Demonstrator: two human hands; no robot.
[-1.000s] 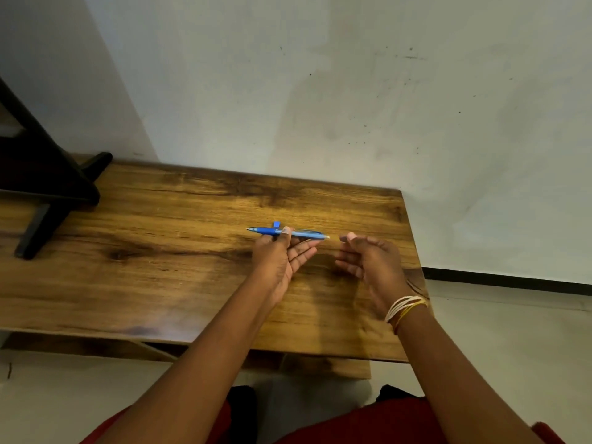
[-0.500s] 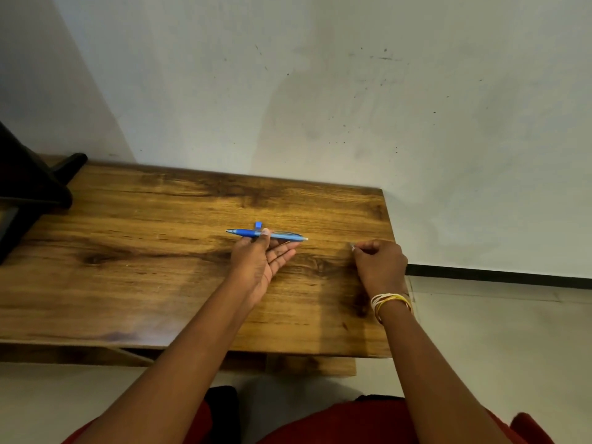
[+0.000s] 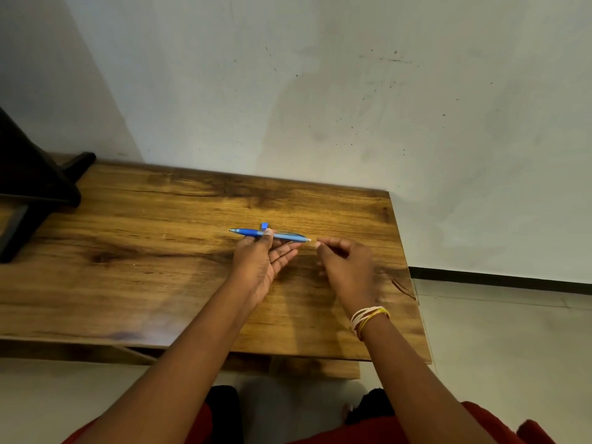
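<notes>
A blue pen (image 3: pixel 282 235) lies level above the wooden table (image 3: pixel 144 283), its tip pointing left. My left hand (image 3: pixel 261 261) holds it near the middle, pinching it between thumb and fingers, with the other fingers stretched out under the barrel. A small blue piece (image 3: pixel 264 225) sticks up just behind the pen; I cannot tell if it is attached. My right hand (image 3: pixel 347 267) hovers right of the pen's pale rear end with its fingers curled. Thumb and forefinger meet a short gap from that end. Nothing shows between them.
A black stand (image 3: pixel 35 190) sits on the table's far left. A pale wall (image 3: pixel 352 107) rises right behind the table. The table's right edge (image 3: pixel 407 267) is close to my right hand, with light floor (image 3: pixel 496 347) beyond it.
My right hand drew away right toward the table edge and curled up. It then came back left to the pen's rear end. My left hand kept holding the pen.
</notes>
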